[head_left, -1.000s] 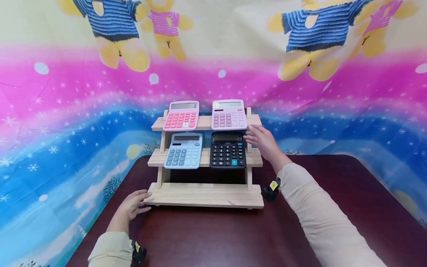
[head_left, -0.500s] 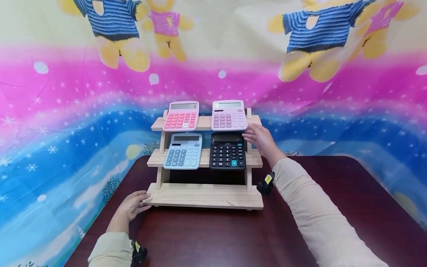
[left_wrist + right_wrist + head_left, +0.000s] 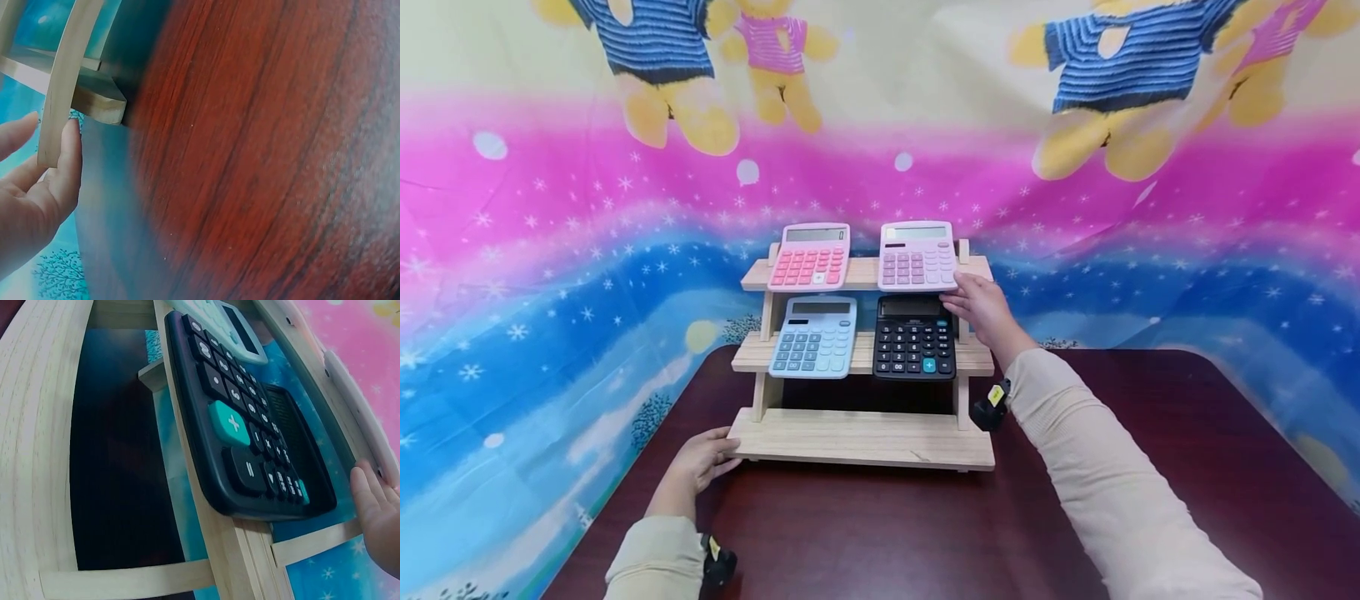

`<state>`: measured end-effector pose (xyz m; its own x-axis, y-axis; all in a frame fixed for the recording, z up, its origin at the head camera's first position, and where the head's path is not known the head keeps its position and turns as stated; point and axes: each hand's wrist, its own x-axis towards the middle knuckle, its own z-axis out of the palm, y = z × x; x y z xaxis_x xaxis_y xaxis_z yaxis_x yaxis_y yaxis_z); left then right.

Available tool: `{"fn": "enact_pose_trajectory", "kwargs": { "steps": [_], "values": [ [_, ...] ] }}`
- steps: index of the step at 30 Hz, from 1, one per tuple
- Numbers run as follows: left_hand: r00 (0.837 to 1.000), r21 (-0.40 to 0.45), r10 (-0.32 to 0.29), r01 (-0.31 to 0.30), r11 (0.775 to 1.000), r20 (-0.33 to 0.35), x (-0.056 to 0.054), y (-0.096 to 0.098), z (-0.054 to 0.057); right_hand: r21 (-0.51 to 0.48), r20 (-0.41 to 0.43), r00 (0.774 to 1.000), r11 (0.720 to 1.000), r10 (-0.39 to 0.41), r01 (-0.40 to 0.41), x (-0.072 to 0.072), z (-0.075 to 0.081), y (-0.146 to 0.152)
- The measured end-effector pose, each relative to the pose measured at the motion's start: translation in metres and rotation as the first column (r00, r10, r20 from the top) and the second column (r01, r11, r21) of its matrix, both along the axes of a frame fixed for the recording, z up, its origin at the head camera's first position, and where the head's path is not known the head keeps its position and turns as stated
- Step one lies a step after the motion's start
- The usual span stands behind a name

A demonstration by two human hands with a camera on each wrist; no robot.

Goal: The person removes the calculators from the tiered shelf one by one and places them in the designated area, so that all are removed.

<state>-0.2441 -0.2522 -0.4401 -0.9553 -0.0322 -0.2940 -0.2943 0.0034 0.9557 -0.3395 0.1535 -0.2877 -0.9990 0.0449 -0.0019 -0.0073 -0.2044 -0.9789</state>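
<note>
Four oblong, seemingly plastic calculators [image 3: 914,339] on wooden tiers [image 3: 862,354]

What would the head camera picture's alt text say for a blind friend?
A three-tier wooden stand displays a pink calculator and a lilac calculator above a pale blue calculator and a black calculator. A person's right hand is at the lilac calculator's lower right corner; their left hand grips the stand's bottom left edge.

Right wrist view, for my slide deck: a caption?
A black calculator on a wooden stand, the right hand close by.
</note>
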Motion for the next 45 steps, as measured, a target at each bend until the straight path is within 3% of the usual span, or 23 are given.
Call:
{"fn": "enact_pose_trajectory", "kwargs": {
  "steps": [13,21,29,37,45],
  "values": [
    [0.999,0.009,0.033,-0.033,0.999,-0.012,-0.002,-0.001,-0.006,-0.077,0.021,0.989,0.986,-0.149,0.150,-0.010,-0.004,-0.007],
    [0.999,0.028,0.046,-0.046,0.999,0.000,0.002,-0.002,-0.009,-0.152,0.059,0.986,0.975,-0.154,0.161,-0.010,-0.007,-0.010],
    [0.998,0.027,0.062,-0.062,0.998,-0.025,0.000,0.000,-0.008,-0.239,0.085,0.985,0.957,-0.150,0.167,-0.010,0.002,-0.012],
    [0.996,0.031,0.084,-0.083,0.996,-0.029,-0.002,0.001,-0.008,-0.327,0.096,0.992,0.938,-0.084,0.111,-0.004,0.010,-0.016],
    [0.996,0.034,0.081,-0.080,0.996,-0.039,0.000,0.001,-0.008,-0.329,0.102,0.990,0.936,-0.100,0.129,0.002,0.009,-0.018]
  ]
}}
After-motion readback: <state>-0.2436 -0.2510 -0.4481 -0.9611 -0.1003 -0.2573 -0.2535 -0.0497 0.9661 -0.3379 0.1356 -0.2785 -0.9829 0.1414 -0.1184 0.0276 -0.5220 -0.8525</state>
